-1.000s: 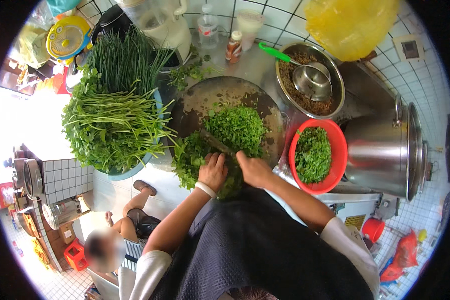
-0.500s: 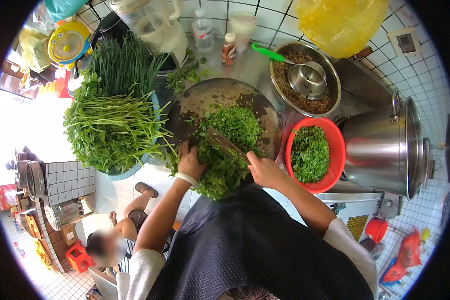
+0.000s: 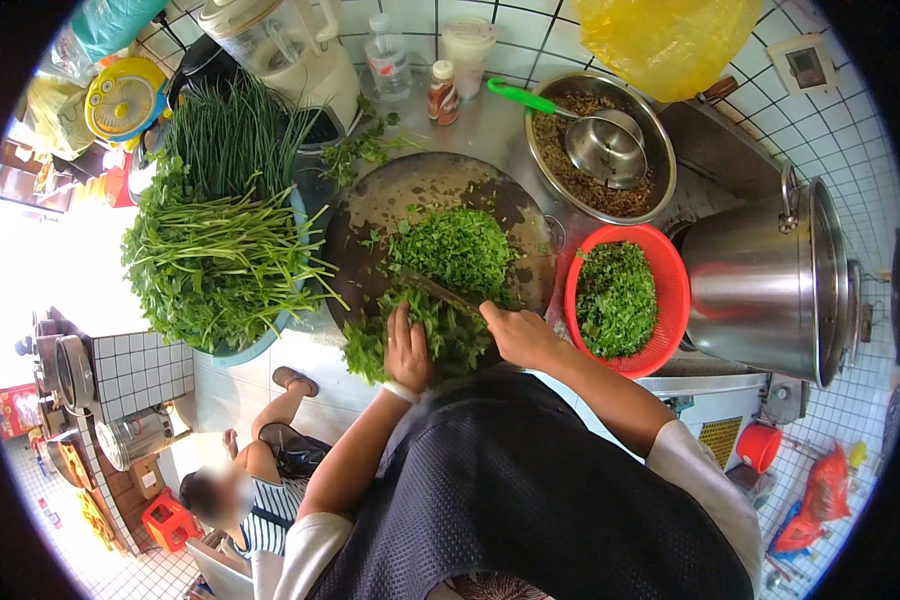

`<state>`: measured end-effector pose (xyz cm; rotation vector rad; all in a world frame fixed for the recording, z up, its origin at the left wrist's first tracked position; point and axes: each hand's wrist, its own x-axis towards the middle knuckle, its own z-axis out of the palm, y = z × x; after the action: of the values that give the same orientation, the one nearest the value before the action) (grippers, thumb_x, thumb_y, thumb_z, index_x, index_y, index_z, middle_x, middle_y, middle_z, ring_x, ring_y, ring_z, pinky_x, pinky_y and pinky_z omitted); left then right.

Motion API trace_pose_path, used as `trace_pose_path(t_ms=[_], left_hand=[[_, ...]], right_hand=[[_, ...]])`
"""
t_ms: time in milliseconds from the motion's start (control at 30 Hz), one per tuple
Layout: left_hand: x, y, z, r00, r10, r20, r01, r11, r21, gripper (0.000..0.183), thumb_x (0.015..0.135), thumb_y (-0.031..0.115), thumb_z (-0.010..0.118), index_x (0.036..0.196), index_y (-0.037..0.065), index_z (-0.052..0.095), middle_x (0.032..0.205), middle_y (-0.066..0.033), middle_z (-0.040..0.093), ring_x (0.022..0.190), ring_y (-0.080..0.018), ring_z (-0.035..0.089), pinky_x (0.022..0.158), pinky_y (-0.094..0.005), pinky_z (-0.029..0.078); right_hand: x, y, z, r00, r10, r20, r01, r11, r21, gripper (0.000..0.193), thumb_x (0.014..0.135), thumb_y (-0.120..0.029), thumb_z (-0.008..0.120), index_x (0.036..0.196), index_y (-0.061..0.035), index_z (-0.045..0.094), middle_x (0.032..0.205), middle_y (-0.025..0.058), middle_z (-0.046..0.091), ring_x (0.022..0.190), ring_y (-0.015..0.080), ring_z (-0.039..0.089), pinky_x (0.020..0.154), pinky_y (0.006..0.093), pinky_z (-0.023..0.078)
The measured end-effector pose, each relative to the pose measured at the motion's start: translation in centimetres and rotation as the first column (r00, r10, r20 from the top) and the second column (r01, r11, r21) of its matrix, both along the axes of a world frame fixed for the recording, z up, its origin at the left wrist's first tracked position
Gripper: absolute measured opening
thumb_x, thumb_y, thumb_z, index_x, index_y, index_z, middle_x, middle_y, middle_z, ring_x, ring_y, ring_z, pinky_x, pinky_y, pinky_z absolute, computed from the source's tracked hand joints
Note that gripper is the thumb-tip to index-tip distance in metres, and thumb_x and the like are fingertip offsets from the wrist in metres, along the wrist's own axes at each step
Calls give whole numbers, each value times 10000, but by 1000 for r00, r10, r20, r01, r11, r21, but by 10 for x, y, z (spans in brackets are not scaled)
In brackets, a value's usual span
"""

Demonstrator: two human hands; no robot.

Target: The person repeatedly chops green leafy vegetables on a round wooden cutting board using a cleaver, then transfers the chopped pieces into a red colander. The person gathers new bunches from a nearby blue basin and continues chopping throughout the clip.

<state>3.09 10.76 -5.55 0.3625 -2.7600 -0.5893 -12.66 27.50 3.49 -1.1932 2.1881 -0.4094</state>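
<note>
My right hand (image 3: 520,336) grips the handle of a kitchen knife (image 3: 438,290), whose dark blade lies slanted across the greens. My left hand (image 3: 407,350), a white bangle at its wrist, presses down on a bunch of leafy coriander (image 3: 456,338) at the near side of a round chopping board (image 3: 370,210). Its fingers lie close together on the leaves, near the blade. Beyond the knife, finely chopped coriander (image 3: 455,243) is heaped on the board. The blade's lower edge is hidden in the greens.
Left stands a blue basin (image 3: 260,348) piled with coriander (image 3: 200,250) and chives (image 3: 235,135). Right are a red basket (image 3: 673,300) of chopped greens, a steel bowl (image 3: 662,195) with brown filling and a ladle (image 3: 602,150), and a large pot (image 3: 750,290). A person (image 3: 260,500) sits lower left.
My left hand has moved right and turned, its fingers now pointing away from me on the bunch. The knife and right hand have shifted slightly left and nearer. The view has moved a little.
</note>
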Motion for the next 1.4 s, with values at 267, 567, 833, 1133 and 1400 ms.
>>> trace_pose_path(t_ms=[267, 567, 833, 1133, 1400], left_hand=[[-14, -2, 41, 931, -44, 363, 56, 998, -22, 632, 691, 316, 723, 1184, 5, 480, 1455, -229, 238, 1320, -421, 265, 975, -552, 361], [-33, -22, 82, 884, -174, 434, 145, 984, 100, 520, 706, 309, 718, 1130, 52, 562, 1221, -222, 531, 1085, -376, 518, 923, -429, 417], [-31, -24, -8, 966, -84, -244, 122, 982, 142, 276, 657, 53, 656, 928, 75, 607, 933, -110, 578, 870, -331, 525, 799, -412, 446], [-31, -27, -5, 975, -145, -166, 158, 985, 68, 300, 616, 40, 668, 903, 80, 589, 948, -100, 560, 901, -331, 510, 823, -420, 440], [-24, -25, -10, 965, -162, -209, 176, 983, 53, 308, 624, 52, 667, 920, 59, 584, 926, -106, 557, 923, -337, 511, 812, -420, 446]], right_hand=[[0, -9, 21, 993, -116, -1, 115, 986, -120, 203, 836, -31, 464, 1010, -18, 359, 728, 243, 612, 682, 440, 607, 593, 529, 479], [24, -24, 17, 996, 10, -89, -15, 998, -65, 282, 774, 12, 492, 1027, 11, 366, 852, 250, 612, 663, 420, 619, 557, 492, 505], [32, -32, 18, 992, 30, -123, -37, 998, -59, 279, 773, 3, 500, 1019, 4, 369, 820, 229, 614, 656, 411, 620, 553, 481, 509], [14, -28, 36, 991, 60, -124, -58, 998, 19, 182, 831, -52, 457, 992, -22, 379, 810, 221, 615, 662, 396, 638, 548, 481, 519], [4, -48, 27, 997, 53, -48, -50, 997, 55, 246, 770, 5, 496, 981, -6, 369, 748, 241, 620, 670, 427, 622, 560, 504, 503]])
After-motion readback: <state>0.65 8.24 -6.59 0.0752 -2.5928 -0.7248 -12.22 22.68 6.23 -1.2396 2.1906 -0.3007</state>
